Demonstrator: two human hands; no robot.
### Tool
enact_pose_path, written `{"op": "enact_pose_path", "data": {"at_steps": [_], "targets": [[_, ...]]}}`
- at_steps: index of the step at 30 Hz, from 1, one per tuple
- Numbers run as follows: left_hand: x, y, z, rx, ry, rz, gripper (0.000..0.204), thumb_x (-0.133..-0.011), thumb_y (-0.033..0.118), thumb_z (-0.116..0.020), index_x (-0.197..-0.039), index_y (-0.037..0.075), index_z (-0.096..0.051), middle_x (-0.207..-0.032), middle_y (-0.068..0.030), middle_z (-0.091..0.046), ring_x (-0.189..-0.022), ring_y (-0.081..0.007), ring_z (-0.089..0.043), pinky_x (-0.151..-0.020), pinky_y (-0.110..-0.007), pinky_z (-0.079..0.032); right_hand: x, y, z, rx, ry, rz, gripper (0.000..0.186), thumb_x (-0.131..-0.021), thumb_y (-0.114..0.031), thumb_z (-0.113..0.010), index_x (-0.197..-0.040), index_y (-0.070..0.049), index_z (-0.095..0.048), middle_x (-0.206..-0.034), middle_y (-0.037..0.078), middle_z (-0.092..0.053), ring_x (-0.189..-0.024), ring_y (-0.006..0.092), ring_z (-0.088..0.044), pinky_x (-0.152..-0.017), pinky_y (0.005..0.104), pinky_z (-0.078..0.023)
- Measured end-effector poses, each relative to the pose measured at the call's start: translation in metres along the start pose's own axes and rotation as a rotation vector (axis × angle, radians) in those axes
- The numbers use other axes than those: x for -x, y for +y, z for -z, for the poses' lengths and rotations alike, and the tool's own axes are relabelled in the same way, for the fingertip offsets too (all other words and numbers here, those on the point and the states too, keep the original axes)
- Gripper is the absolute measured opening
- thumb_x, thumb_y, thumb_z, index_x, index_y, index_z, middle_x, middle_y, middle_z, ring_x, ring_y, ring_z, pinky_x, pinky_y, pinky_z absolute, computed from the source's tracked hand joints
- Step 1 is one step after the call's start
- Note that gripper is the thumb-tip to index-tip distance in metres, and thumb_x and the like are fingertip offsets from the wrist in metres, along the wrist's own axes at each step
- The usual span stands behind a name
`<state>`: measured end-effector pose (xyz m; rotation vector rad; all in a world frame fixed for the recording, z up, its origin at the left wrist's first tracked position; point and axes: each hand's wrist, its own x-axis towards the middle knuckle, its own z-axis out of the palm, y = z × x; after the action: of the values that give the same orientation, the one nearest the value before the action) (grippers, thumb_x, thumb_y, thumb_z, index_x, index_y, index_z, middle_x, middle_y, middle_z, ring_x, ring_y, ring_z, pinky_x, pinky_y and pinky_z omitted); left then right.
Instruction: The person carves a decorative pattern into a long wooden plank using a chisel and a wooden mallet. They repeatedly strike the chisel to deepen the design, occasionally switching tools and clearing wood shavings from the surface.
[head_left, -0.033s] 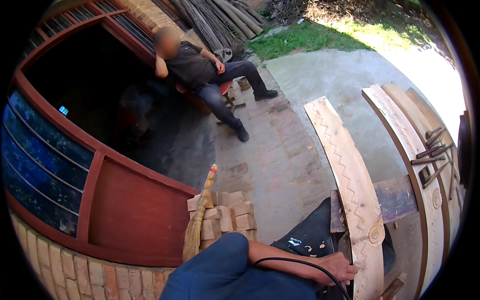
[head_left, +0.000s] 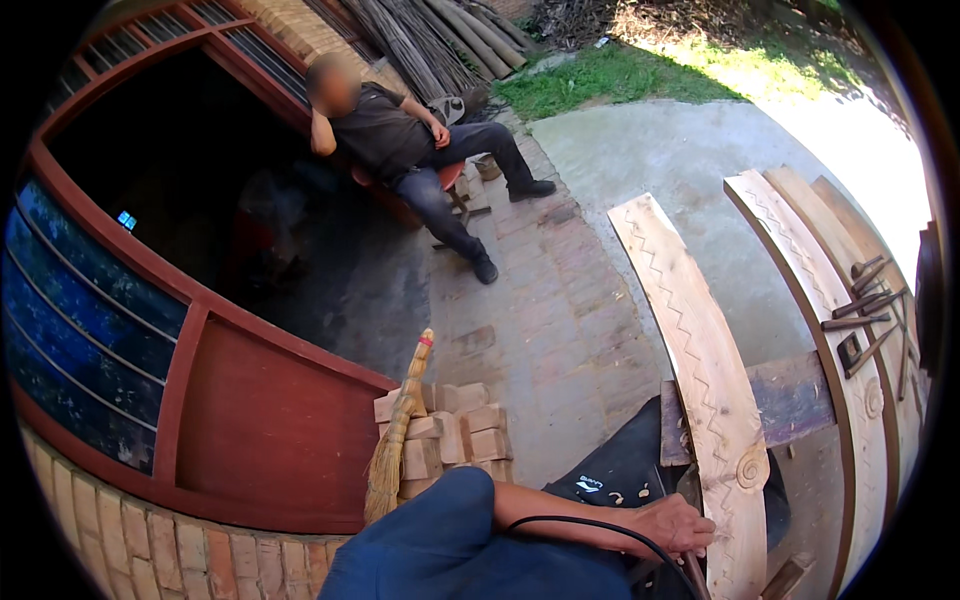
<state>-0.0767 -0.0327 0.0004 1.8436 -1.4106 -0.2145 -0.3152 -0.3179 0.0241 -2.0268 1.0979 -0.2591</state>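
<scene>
My left hand is at the left edge of a long pale plank, its fingers curled and their tips against the wood. A zigzag line runs along this plank, and a spiral is carved near its close end. A thin dark shaft shows just above the hand; whether the fingers grip it I cannot make out. At the lower edge, right of the plank, the end of a wooden piece pokes into view. My right hand does not show.
More marked planks lie to the right, with several hand tools on them. A dark board crosses under the near plank. Left are a straw broom, stacked bricks and a red door panel. A person sits by the doorway.
My left hand has shifted slightly and turned, and a thin shaft now shows above it. The wooden piece at the lower edge has moved a little. The seated person and planks look unchanged.
</scene>
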Motion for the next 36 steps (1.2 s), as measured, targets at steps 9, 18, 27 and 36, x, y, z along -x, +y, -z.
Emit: {"op": "enact_pose_path", "data": {"at_steps": [9, 18, 27, 36], "targets": [[-0.057, -0.107, 0.090, -0.369, 0.493, 0.299, 0.035, -0.089, 0.020, -0.086, -0.118, 0.007, -0.073, -0.095, -0.0112, -0.072, -0.088, -0.0316, -0.075, -0.071, -0.045, -0.058, 0.041, 0.004, 0.029, 0.820, 0.139, 0.049, 0.101, -0.076, -0.060, -0.097, -0.158, -0.009, -0.064, -0.137, 0.026, -0.076, -0.120, 0.0393, -0.076, -0.103, 0.0537, -0.059], [-0.080, -0.128, 0.065, -0.449, 0.564, 0.248, 0.031, -0.077, 0.007, -0.084, -0.104, 0.006, -0.068, -0.100, -0.0093, -0.063, -0.082, -0.0291, -0.071, -0.068, -0.044, -0.056, 0.043, -0.061, 0.006, 0.600, 0.077, 0.240, 0.075, -0.098, -0.049, -0.082, -0.150, 0.002, -0.065, -0.139, 0.026, -0.073, -0.126, 0.0445, -0.071, -0.110, 0.0544, -0.056], [-0.070, -0.123, 0.071, -0.439, 0.591, 0.280, 0.027, -0.077, 0.004, -0.080, -0.101, 0.006, -0.067, -0.099, -0.0102, -0.062, -0.081, -0.0311, -0.070, -0.068, -0.044, -0.056, 0.002, -0.089, -0.128, 0.452, 0.110, 0.660, 0.072, -0.120, -0.048, -0.046, -0.167, 0.006, -0.045, -0.170, 0.028, -0.048, -0.158, 0.0451, -0.045, -0.133, 0.0595, -0.034], [-0.078, -0.126, 0.069, -0.427, 0.592, 0.253, 0.026, -0.078, 0.003, -0.079, -0.100, 0.005, -0.066, -0.099, -0.0107, -0.062, -0.081, -0.0315, -0.070, -0.068, -0.044, -0.056, 0.011, -0.082, -0.148, 0.649, 0.093, 0.704, 0.080, -0.113, -0.050, -0.058, -0.169, 0.005, -0.042, -0.168, 0.027, -0.050, -0.158, 0.0424, -0.047, -0.134, 0.0605, -0.033]]}}
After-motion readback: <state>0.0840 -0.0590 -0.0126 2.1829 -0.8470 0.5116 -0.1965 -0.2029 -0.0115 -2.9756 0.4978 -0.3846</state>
